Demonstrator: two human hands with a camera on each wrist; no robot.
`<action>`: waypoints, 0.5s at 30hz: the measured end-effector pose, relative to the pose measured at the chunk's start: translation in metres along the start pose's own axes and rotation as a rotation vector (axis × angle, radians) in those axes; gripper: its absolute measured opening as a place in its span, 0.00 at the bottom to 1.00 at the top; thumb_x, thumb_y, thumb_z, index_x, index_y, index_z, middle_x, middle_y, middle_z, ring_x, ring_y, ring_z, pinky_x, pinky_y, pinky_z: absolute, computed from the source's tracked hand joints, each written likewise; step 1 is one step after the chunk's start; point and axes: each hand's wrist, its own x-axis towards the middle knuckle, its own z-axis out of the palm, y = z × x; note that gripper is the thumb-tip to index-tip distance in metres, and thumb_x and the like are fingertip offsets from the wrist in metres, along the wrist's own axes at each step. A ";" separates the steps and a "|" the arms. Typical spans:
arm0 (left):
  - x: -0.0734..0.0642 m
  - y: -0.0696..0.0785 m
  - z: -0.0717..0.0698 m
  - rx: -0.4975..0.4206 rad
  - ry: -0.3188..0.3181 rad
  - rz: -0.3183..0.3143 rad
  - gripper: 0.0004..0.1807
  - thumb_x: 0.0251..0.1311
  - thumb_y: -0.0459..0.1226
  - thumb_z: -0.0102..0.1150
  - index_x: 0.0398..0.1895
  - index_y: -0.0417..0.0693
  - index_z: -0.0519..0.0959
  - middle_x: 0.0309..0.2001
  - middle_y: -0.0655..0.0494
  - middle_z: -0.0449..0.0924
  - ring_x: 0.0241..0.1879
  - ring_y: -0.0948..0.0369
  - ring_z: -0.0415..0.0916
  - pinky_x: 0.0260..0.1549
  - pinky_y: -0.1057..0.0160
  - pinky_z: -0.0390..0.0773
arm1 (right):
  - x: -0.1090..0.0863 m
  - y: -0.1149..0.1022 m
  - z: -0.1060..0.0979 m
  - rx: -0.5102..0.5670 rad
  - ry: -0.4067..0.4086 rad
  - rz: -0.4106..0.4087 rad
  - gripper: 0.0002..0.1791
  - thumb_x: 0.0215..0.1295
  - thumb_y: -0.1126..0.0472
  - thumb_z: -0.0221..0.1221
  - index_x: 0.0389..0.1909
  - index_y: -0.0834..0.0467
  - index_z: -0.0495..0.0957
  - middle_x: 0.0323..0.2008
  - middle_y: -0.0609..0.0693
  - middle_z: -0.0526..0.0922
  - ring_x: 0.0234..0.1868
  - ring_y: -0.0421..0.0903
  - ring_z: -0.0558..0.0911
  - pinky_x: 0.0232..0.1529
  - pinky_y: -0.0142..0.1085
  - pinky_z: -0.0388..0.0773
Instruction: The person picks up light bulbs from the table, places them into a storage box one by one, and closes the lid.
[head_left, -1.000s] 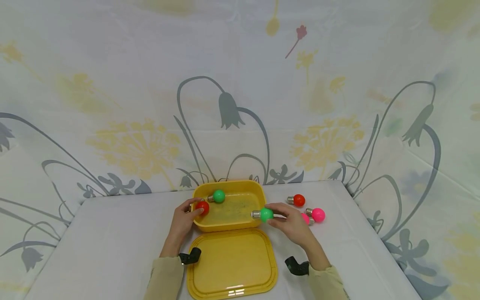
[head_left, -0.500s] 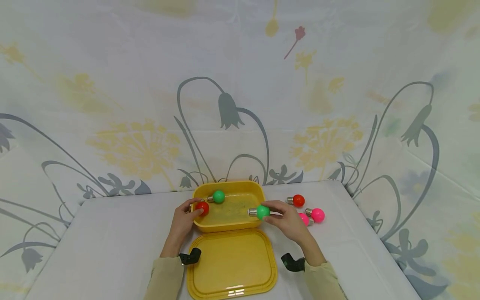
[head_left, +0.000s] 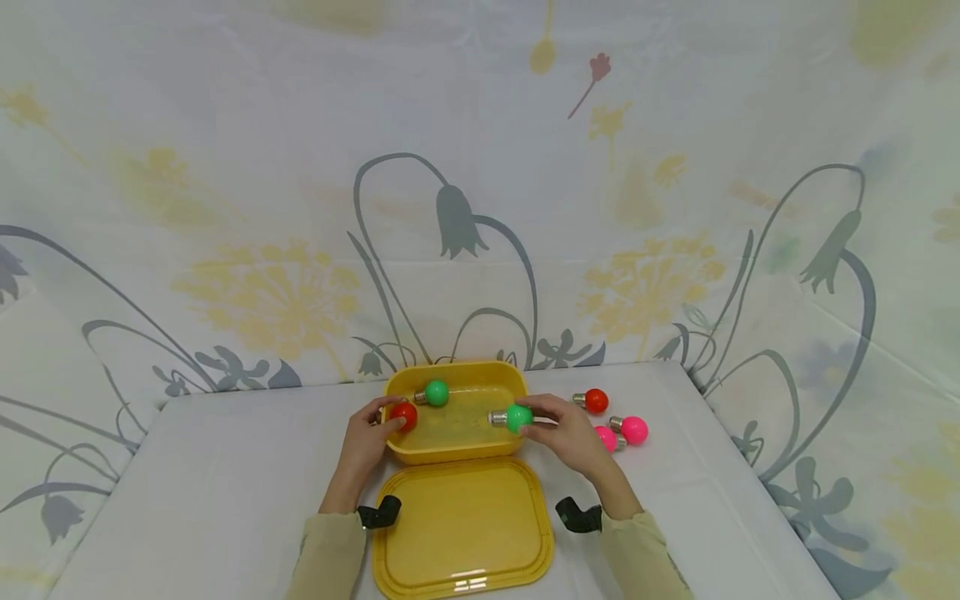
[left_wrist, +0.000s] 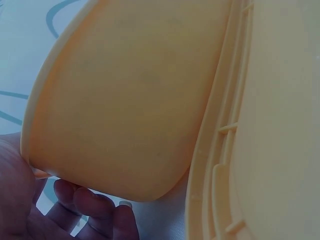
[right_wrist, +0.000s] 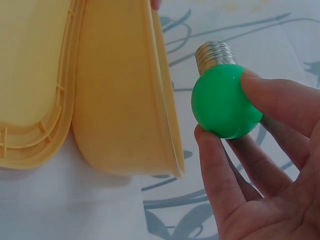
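In the head view, my left hand (head_left: 367,437) is at the left end of a yellow plastic box (head_left: 450,454), thumb and index finger around a red light bulb (head_left: 406,414) just inside the rim. The left wrist view shows the other fingers curled outside the box wall; the bulb is hidden there. A green bulb (head_left: 437,392) lies in the box. My right hand (head_left: 570,433) pinches a second green bulb (right_wrist: 225,102) by its round glass. Its metal screw base points left over the box's right side.
A yellow lid (head_left: 465,529) lies flat in front of the box. To the right on the white cloth are a red bulb (head_left: 597,401) and two pink bulbs, one pink bulb (head_left: 635,430) farther right. A flower-printed curtain (head_left: 480,208) hangs behind.
My right hand has moved left and slightly away from me, bringing its green bulb farther over the box. The left hand and its red bulb have stayed in place.
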 end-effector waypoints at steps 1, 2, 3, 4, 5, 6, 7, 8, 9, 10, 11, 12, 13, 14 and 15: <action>0.000 0.000 0.000 0.000 0.001 0.001 0.18 0.63 0.33 0.62 0.57 0.47 0.81 0.37 0.49 0.65 0.44 0.54 0.62 0.36 0.63 0.64 | 0.000 0.000 0.000 0.001 -0.003 0.000 0.22 0.62 0.66 0.66 0.58 0.62 0.79 0.55 0.55 0.80 0.55 0.54 0.80 0.55 0.40 0.77; 0.000 0.000 0.000 0.000 0.002 0.001 0.18 0.63 0.33 0.62 0.57 0.47 0.81 0.37 0.49 0.65 0.44 0.53 0.62 0.36 0.62 0.64 | 0.001 0.000 0.000 0.001 -0.007 0.002 0.22 0.63 0.66 0.66 0.58 0.61 0.79 0.55 0.55 0.80 0.55 0.54 0.80 0.55 0.40 0.77; 0.000 0.001 0.000 0.001 0.002 0.001 0.18 0.63 0.33 0.62 0.57 0.47 0.81 0.37 0.49 0.65 0.44 0.53 0.62 0.36 0.62 0.64 | 0.002 0.000 0.000 0.002 -0.010 0.007 0.22 0.63 0.66 0.66 0.58 0.61 0.79 0.55 0.55 0.80 0.55 0.54 0.80 0.54 0.40 0.77; 0.000 0.001 0.000 0.001 0.002 0.001 0.18 0.63 0.33 0.62 0.57 0.47 0.81 0.37 0.49 0.65 0.44 0.53 0.62 0.36 0.62 0.64 | 0.002 0.000 0.000 0.005 -0.015 0.009 0.22 0.63 0.65 0.66 0.58 0.61 0.79 0.55 0.56 0.80 0.56 0.55 0.80 0.54 0.40 0.77; 0.000 0.001 0.000 0.002 0.002 0.001 0.18 0.63 0.33 0.62 0.57 0.47 0.81 0.37 0.49 0.65 0.44 0.53 0.62 0.36 0.62 0.64 | 0.003 0.000 0.000 0.007 -0.020 0.011 0.22 0.63 0.65 0.66 0.59 0.61 0.79 0.56 0.56 0.80 0.56 0.56 0.79 0.54 0.40 0.78; 0.000 0.001 0.000 0.004 0.003 0.001 0.18 0.63 0.33 0.62 0.57 0.47 0.81 0.37 0.49 0.65 0.44 0.53 0.62 0.36 0.62 0.64 | 0.003 0.000 0.001 0.015 -0.024 0.019 0.22 0.63 0.65 0.66 0.59 0.61 0.79 0.56 0.56 0.79 0.57 0.56 0.79 0.54 0.40 0.78; 0.000 0.001 0.000 0.004 0.003 0.002 0.18 0.63 0.33 0.62 0.57 0.47 0.81 0.37 0.49 0.65 0.43 0.53 0.62 0.36 0.62 0.64 | 0.004 -0.001 0.001 0.016 -0.027 0.022 0.22 0.63 0.65 0.66 0.59 0.62 0.78 0.56 0.57 0.79 0.57 0.57 0.79 0.54 0.40 0.78; 0.000 0.001 0.000 0.006 0.003 0.004 0.18 0.63 0.33 0.62 0.57 0.47 0.81 0.36 0.49 0.64 0.43 0.53 0.62 0.35 0.62 0.64 | 0.004 -0.001 0.001 0.015 -0.028 0.026 0.22 0.64 0.65 0.65 0.59 0.62 0.78 0.57 0.57 0.79 0.57 0.57 0.79 0.54 0.40 0.78; 0.000 0.001 0.000 0.008 0.004 0.006 0.18 0.63 0.33 0.62 0.56 0.47 0.81 0.36 0.49 0.64 0.43 0.53 0.62 0.35 0.63 0.64 | 0.005 -0.002 0.002 0.012 -0.029 0.028 0.22 0.64 0.66 0.65 0.60 0.63 0.78 0.57 0.58 0.79 0.57 0.57 0.78 0.54 0.41 0.78; 0.000 0.001 0.000 0.012 0.004 0.008 0.18 0.63 0.33 0.62 0.56 0.47 0.81 0.36 0.49 0.64 0.43 0.53 0.62 0.34 0.63 0.64 | 0.006 -0.003 0.002 0.007 -0.030 0.028 0.22 0.64 0.67 0.65 0.60 0.63 0.77 0.57 0.58 0.79 0.57 0.57 0.78 0.54 0.41 0.77; 0.000 0.001 0.000 0.014 0.004 0.011 0.18 0.63 0.33 0.62 0.56 0.47 0.81 0.36 0.49 0.64 0.42 0.53 0.62 0.34 0.63 0.63 | 0.006 -0.004 0.003 0.001 -0.028 0.029 0.22 0.64 0.68 0.64 0.60 0.64 0.77 0.57 0.58 0.79 0.57 0.57 0.78 0.55 0.42 0.77; 0.000 0.001 0.000 0.017 0.005 0.013 0.18 0.63 0.33 0.62 0.56 0.47 0.81 0.36 0.49 0.64 0.42 0.53 0.62 0.35 0.62 0.63 | 0.007 -0.005 0.003 -0.004 -0.027 0.028 0.22 0.64 0.69 0.64 0.60 0.65 0.77 0.57 0.59 0.78 0.57 0.58 0.78 0.56 0.43 0.76; 0.000 0.001 0.000 0.016 0.006 0.015 0.18 0.63 0.33 0.62 0.56 0.47 0.81 0.36 0.49 0.64 0.42 0.53 0.62 0.35 0.62 0.63 | 0.008 -0.007 0.004 -0.013 -0.025 0.028 0.22 0.64 0.70 0.63 0.60 0.65 0.77 0.57 0.60 0.78 0.57 0.58 0.78 0.56 0.44 0.76; 0.000 0.001 0.000 0.018 0.006 0.017 0.17 0.63 0.33 0.62 0.56 0.47 0.81 0.36 0.49 0.65 0.42 0.53 0.62 0.35 0.61 0.63 | 0.009 -0.009 0.004 -0.020 -0.026 0.026 0.22 0.64 0.71 0.63 0.60 0.66 0.77 0.57 0.60 0.78 0.56 0.58 0.79 0.57 0.45 0.76; 0.000 0.001 0.000 0.019 0.007 0.019 0.17 0.63 0.33 0.62 0.56 0.47 0.81 0.36 0.49 0.65 0.42 0.53 0.62 0.36 0.61 0.63 | 0.009 -0.010 0.004 -0.025 -0.025 0.025 0.22 0.64 0.71 0.63 0.60 0.67 0.77 0.57 0.61 0.78 0.56 0.59 0.79 0.57 0.46 0.75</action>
